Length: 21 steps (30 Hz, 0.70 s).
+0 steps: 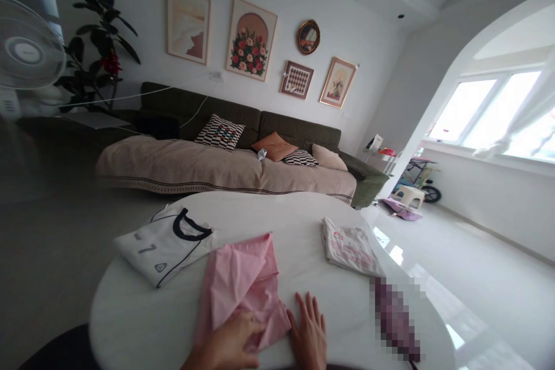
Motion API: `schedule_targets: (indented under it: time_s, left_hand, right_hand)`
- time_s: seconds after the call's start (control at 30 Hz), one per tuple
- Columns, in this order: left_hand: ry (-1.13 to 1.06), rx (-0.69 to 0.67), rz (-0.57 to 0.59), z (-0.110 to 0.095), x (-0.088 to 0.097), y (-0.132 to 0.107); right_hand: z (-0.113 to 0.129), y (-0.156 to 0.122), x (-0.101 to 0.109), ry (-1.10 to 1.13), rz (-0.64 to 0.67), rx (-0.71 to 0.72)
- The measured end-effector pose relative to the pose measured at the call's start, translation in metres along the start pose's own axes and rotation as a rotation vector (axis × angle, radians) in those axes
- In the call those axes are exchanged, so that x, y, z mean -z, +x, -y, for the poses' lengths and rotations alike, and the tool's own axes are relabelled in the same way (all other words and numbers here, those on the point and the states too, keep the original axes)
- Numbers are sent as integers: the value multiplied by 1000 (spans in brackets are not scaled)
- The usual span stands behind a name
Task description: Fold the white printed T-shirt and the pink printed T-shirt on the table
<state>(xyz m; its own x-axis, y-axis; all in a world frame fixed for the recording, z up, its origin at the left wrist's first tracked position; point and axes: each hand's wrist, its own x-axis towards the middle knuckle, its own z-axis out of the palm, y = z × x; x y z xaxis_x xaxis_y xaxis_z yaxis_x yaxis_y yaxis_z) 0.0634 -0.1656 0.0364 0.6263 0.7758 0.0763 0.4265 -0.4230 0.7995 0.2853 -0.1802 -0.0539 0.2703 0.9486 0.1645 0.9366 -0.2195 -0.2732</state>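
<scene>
1. The pink cloth (pixel 243 289) lies on the counter (pixel 299 214), toward the near side, its far edge drawn up to a corner and its surface creased in slanting folds.
2. The left hand (pixel 236 336) rests over the cloth's near part, fingers bent; from here I cannot tell whether they pinch the fabric or only press it.
3. The right hand (pixel 310 329) lies flat, fingers spread, on the white top just beside the cloth's right corner. Its thumb is at that edge; whether it touches, I can't make out.
4. To the left, the white jersey (pixel 151 248) with the dark collar sits close to the pink cloth, leaving little room between them; its outer corner reaches the counter's left rim.
5. On the right there's more space: a broad stretch of white top runs between the pink cloth and the folded printed shirt (pixel 352 247), whose near corner lies close to the right rim.
6. Nearer the person, a purple item (pixel 396 321), blurred into blocks, lies along that same side.
7. Past the far rim stands the green sofa (pixel 299 121) with its beige cover (pixel 173 162); beyond the right rim, shiny pale floor (pixel 489 243) spreads out below the window (pixel 494 107).
</scene>
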Motion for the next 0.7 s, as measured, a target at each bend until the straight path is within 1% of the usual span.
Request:
schedule_targets:
  time_s: [0.03,0.07,0.1,0.13,0.23,0.3,0.33,0.43,0.47,0.53,0.63,0.67,0.7]
  left_hand:
    - [-11,31,38,1,-8,-9]
    - [-23,54,26,4,-12,-16]
    - [-27,72,-30,8,-13,-19]
    - [-18,89,-110,12,-12,-19]
    - [113,150,-354,31,-1,-7]
    - [194,196,-465,46,6,2]
    - [179,221,-500,54,9,6]
    - [-26,298,-579,73,13,11]
    - [-91,317,-604,78,14,12]
    - [-170,352,-652,82,14,13]
    - [-261,366,-702,76,18,12]
    - [-317,364,-720,71,22,11]
    - [-449,370,-750,66,28,9]
  right_hand:
    - [0,-1,2,10,-7,8]
    - [0,-1,4,22,-17,15]
    - [0,-1,6,36,-27,15]
    - [1,-1,8,52,-34,7]
    - [7,0,15,117,-6,-38]
    - [16,-3,21,180,48,-27]
    - [22,-7,24,216,88,2]
    - [41,-23,27,281,188,107]
    - [45,-29,25,275,197,127]
    - [50,-38,20,234,171,141]
    - [49,-43,10,199,115,141]
    - [47,-43,8,201,93,139]
    - [45,-42,7,209,67,140]
